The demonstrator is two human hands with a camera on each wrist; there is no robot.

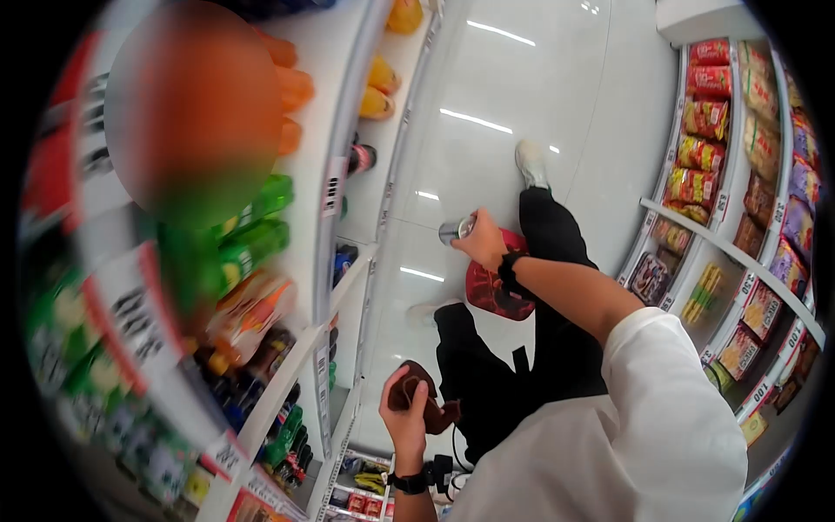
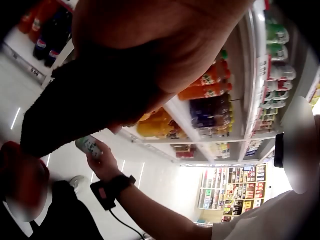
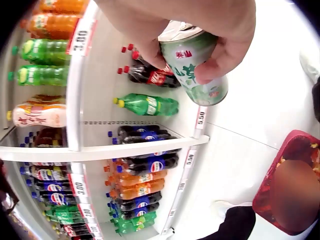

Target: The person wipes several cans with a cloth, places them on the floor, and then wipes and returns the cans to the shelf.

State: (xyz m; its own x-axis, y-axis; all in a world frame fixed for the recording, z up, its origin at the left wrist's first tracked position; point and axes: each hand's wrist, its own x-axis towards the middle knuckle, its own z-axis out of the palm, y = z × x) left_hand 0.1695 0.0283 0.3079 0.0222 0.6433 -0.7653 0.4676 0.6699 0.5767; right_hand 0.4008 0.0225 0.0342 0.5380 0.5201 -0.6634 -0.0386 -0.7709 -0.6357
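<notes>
My right hand [image 1: 485, 242] grips a green and white drink can [image 3: 192, 65] by its upper part, fingers and thumb on either side. The can is tilted above the pale floor, beside the drinks shelves. Lower in the head view, my left hand [image 1: 404, 426] holds a soft brown pouch-like thing [image 1: 414, 383], its thumb lying across it. In the left wrist view that thing is a dark mass [image 2: 95, 95] under the palm, with its details hidden in shadow.
Shelves of bottled drinks [image 3: 150, 105] with a white edge [image 1: 335, 165] stand on the left. Snack shelves [image 1: 696, 157] line the right. A red thing [image 1: 489, 291] sits low near my legs. Shiny tiled floor [image 1: 487, 96] runs between the shelves.
</notes>
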